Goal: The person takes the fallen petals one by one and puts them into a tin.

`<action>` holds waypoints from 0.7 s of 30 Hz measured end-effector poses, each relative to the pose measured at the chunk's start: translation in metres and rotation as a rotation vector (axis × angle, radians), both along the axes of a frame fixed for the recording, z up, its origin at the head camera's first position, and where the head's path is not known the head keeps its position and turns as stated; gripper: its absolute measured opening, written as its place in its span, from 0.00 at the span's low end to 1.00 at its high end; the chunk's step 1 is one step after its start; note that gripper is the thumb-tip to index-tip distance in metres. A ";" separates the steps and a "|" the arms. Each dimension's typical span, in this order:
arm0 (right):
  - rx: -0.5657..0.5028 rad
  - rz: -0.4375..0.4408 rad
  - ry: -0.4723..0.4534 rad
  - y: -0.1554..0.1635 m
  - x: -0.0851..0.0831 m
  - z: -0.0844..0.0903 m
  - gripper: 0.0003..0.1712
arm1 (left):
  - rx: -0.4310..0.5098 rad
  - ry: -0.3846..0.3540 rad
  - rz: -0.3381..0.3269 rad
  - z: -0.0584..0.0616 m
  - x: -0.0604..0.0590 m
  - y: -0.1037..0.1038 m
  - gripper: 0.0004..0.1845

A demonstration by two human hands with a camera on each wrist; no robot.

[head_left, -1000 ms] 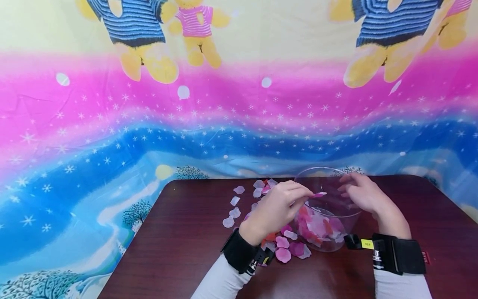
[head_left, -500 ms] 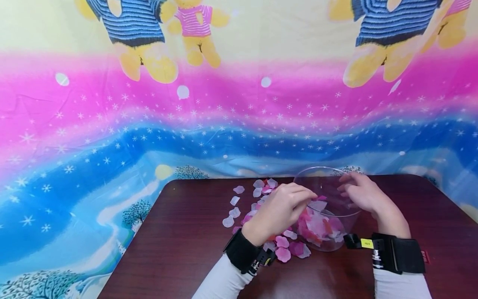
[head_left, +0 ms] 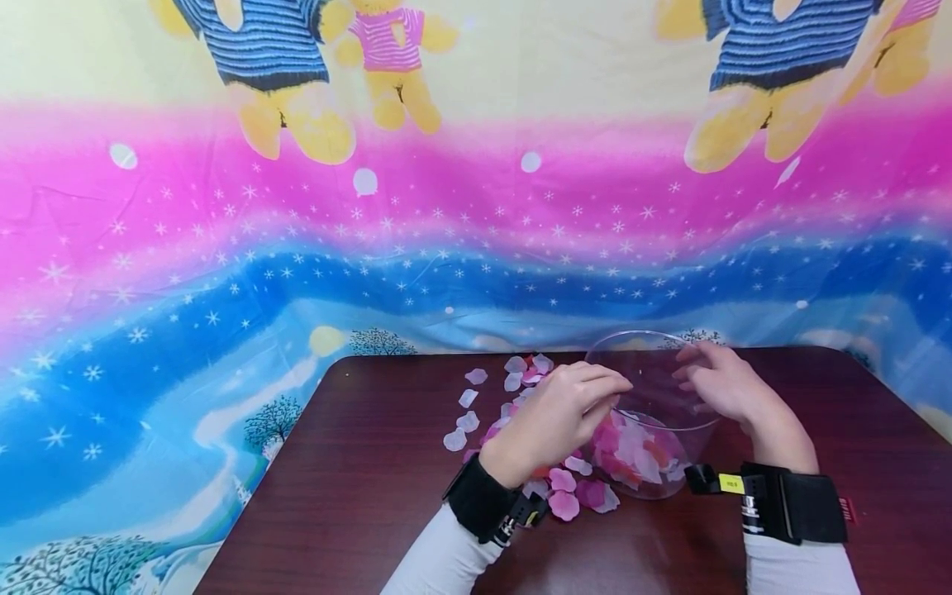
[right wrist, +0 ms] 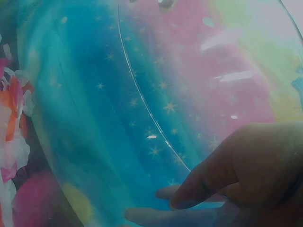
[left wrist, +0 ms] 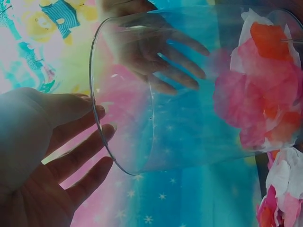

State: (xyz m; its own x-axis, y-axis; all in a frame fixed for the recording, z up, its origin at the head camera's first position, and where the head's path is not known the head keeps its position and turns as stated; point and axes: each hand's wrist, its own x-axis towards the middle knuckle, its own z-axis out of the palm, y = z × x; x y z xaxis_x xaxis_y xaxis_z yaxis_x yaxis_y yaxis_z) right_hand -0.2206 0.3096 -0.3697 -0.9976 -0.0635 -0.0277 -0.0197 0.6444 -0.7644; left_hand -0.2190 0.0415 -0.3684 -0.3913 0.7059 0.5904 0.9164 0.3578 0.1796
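A clear plastic container (head_left: pixel 654 364) stands on the dark wooden table (head_left: pixel 357 496) with pink, white and orange petals (head_left: pixel 632 450) in its bottom. My left hand (head_left: pixel 613 388) hovers at its near-left rim, fingers relaxed and holding nothing. In the left wrist view that left hand (left wrist: pixel 90 142) lies open beside the container (left wrist: pixel 189 118), apart from the petals (left wrist: pixel 258 80) inside. My right hand (head_left: pixel 699 376) curls round the container's right wall. The right wrist view shows this right hand (right wrist: pixel 199 198) with thumb and fingers against the container (right wrist: pixel 94 118).
Several loose petals (head_left: pixel 468 421) lie scattered on the table left of the container, with more petals (head_left: pixel 573 496) under my left wrist. A bright printed cloth (head_left: pixel 223 248) hangs behind and drapes past the table's left edge.
A pink petal pinched in my left fingers over the rim one second ago has dropped into the container. The left hand now holds nothing. The right hand has stayed put.
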 end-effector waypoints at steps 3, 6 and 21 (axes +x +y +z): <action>-0.002 0.004 -0.002 0.001 0.000 0.000 0.25 | 0.026 -0.009 -0.020 0.003 -0.002 -0.005 0.15; -0.009 0.010 -0.001 0.002 0.000 0.000 0.25 | 0.078 -0.035 -0.010 0.008 -0.007 -0.016 0.15; -0.024 0.017 0.005 0.001 0.000 0.000 0.24 | 0.121 -0.161 0.221 0.009 -0.041 -0.080 0.15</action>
